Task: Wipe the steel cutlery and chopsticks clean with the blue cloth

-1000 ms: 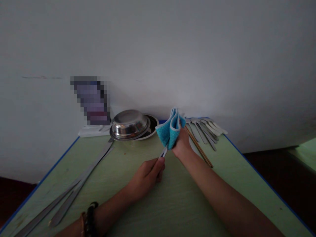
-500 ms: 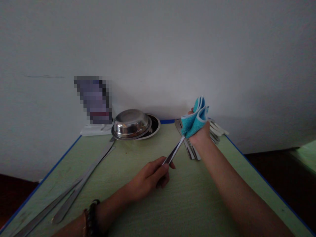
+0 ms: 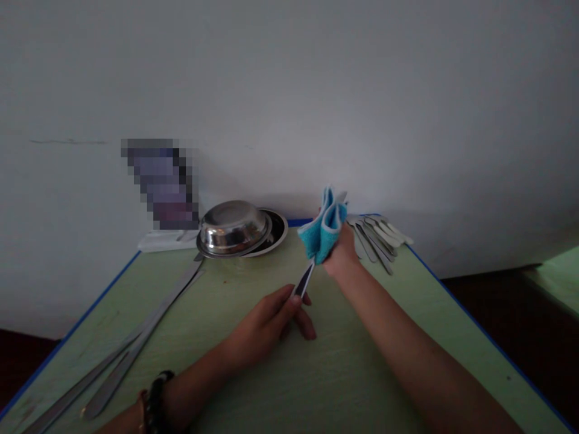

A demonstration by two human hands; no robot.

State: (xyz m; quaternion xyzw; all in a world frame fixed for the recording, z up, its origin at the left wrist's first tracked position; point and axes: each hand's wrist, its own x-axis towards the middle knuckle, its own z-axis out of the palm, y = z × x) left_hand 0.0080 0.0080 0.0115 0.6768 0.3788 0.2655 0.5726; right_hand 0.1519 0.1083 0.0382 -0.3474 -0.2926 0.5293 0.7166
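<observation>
My left hand (image 3: 271,322) pinches the handle end of a metal piece of cutlery (image 3: 304,279) between thumb and fingers, above the table. Its far end disappears into a folded blue cloth (image 3: 320,236) with pale edging, so I cannot tell which kind of cutlery it is. My right hand (image 3: 342,248) is closed around the cloth from behind and the right, and its fingers are mostly hidden. Just beyond the right hand, several metal utensils (image 3: 373,242) lie side by side, with white-handled pieces (image 3: 392,232) at their right.
An upturned steel bowl (image 3: 235,226) rests partly over another steel dish (image 3: 281,232) against the wall. Two long metal utensils (image 3: 136,337) lie along the left side. A blurred upright device (image 3: 163,187) stands at back left. Blue edging (image 3: 479,328) borders the green table (image 3: 362,361).
My right hand and the cloth have moved left and slightly down, closer to my left hand. Less of the cutlery handle shows between them. The view has shifted slightly, and more utensils at right are uncovered.
</observation>
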